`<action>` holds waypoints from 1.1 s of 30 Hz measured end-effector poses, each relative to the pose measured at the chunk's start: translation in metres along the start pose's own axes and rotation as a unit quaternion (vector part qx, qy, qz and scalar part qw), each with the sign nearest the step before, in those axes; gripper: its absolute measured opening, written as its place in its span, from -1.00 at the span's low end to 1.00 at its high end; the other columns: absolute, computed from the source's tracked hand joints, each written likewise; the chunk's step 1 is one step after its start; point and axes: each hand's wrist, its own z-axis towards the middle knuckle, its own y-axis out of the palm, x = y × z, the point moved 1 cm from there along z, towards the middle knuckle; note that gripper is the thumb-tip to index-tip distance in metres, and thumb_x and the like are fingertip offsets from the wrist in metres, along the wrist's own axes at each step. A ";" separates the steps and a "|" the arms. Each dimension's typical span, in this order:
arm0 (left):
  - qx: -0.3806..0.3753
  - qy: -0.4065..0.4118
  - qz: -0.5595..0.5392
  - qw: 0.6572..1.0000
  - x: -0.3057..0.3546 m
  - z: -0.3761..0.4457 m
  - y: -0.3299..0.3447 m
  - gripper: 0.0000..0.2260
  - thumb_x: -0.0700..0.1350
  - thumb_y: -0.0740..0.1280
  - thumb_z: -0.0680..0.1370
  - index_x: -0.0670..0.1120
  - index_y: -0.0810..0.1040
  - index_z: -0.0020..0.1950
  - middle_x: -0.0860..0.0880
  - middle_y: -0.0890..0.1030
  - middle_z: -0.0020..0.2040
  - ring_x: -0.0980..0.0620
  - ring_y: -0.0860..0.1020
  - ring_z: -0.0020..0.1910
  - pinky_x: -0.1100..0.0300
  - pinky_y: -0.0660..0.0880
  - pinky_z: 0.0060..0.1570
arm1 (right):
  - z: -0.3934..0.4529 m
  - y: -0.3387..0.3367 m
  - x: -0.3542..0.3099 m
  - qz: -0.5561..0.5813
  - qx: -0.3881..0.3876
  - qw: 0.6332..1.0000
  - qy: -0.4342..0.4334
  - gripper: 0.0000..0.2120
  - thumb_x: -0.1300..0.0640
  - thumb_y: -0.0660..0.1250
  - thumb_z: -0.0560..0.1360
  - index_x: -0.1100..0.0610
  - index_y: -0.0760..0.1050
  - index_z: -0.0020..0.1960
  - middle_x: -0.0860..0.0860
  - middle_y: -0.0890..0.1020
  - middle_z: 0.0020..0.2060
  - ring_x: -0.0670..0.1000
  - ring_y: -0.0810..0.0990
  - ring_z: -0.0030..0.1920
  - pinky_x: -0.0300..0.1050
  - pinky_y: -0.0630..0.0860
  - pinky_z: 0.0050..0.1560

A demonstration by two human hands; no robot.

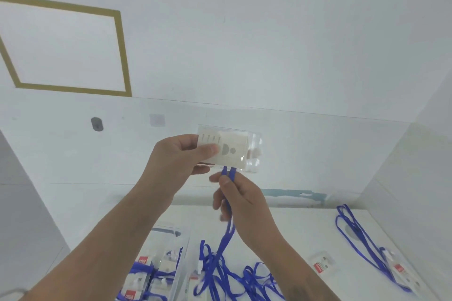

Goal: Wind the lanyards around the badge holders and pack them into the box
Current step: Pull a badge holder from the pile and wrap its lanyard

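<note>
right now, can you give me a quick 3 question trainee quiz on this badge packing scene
1. True or false: the left hand holds the clear badge holder raised above the table.
2. What does the right hand pinch? A) a red card B) the blue lanyard just below the holder C) nothing
3. Fill in: the clear box with packed badges sits at the lower ____ of the view.

Key: 1 true; 2 B; 3 left
</note>
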 end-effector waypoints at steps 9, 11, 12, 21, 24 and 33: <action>0.068 0.030 0.064 0.995 -0.003 -0.009 0.001 -0.82 -0.16 0.49 0.46 0.12 0.66 -0.27 0.16 0.71 -0.29 0.08 0.69 -0.28 0.20 0.65 -0.14 | -0.014 -0.012 -0.051 -0.557 -0.064 0.823 -0.091 -0.71 -0.11 -0.04 0.67 0.02 0.28 -0.11 -0.06 0.43 -0.27 0.08 0.45 -0.20 -0.04 0.37 -0.18; 0.057 0.029 0.089 0.994 -0.006 -0.014 0.001 -0.87 -0.14 0.49 0.44 0.09 0.69 -0.25 0.11 0.72 -0.28 0.01 0.70 -0.23 0.05 0.65 -0.04 | -0.014 -0.017 -0.066 -0.585 -0.069 0.802 -0.097 -0.72 -0.12 0.01 0.65 0.01 0.35 -0.08 -0.05 0.49 -0.19 0.11 0.49 -0.14 -0.03 0.41 -0.13; 0.046 0.028 0.103 0.993 -0.006 -0.016 0.001 -0.89 -0.14 0.49 0.43 0.08 0.70 -0.24 0.09 0.72 -0.28 -0.02 0.70 -0.22 -0.01 0.65 -0.02 | -0.013 -0.020 -0.074 -0.594 -0.071 0.795 -0.097 -0.72 -0.12 0.04 0.64 0.00 0.43 -0.03 -0.05 0.55 -0.12 0.10 0.52 -0.10 -0.03 0.44 -0.09; -0.085 -0.046 0.140 0.985 -0.009 -0.028 0.001 -0.93 -0.16 0.52 0.42 -0.01 0.73 -0.25 0.02 0.73 -0.25 0.04 0.70 -0.23 0.18 0.65 -0.16 | 0.015 -0.064 -0.103 -0.410 -0.147 0.899 -0.053 -0.89 -0.09 0.46 0.44 -0.06 0.67 -0.14 -0.10 0.66 -0.26 -0.16 0.51 -0.36 -0.30 0.40 -0.31; -0.148 -0.089 0.086 0.981 -0.006 -0.031 -0.005 -0.97 -0.18 0.53 0.42 -0.06 0.75 -0.19 -0.02 0.74 -0.19 0.01 0.71 -0.21 0.13 0.64 -0.13 | 0.022 -0.070 -0.103 -0.306 -0.143 0.940 -0.054 -0.95 0.00 0.50 0.43 -0.04 0.70 -0.16 -0.10 0.70 -0.23 -0.06 0.62 -0.20 -0.17 0.50 -0.18; -0.044 -0.145 -0.209 0.966 -0.019 -0.025 -0.021 -0.73 -0.18 0.52 0.27 -0.26 0.69 -0.09 -0.19 0.71 -0.01 -0.07 0.67 -0.20 0.20 0.66 -0.27 | 0.009 -0.030 -0.013 -0.129 -0.021 0.991 0.008 -0.66 0.20 0.29 0.54 -0.07 0.57 -0.36 -0.10 0.40 -0.49 -0.05 0.30 -0.38 -0.19 0.25 -0.37</action>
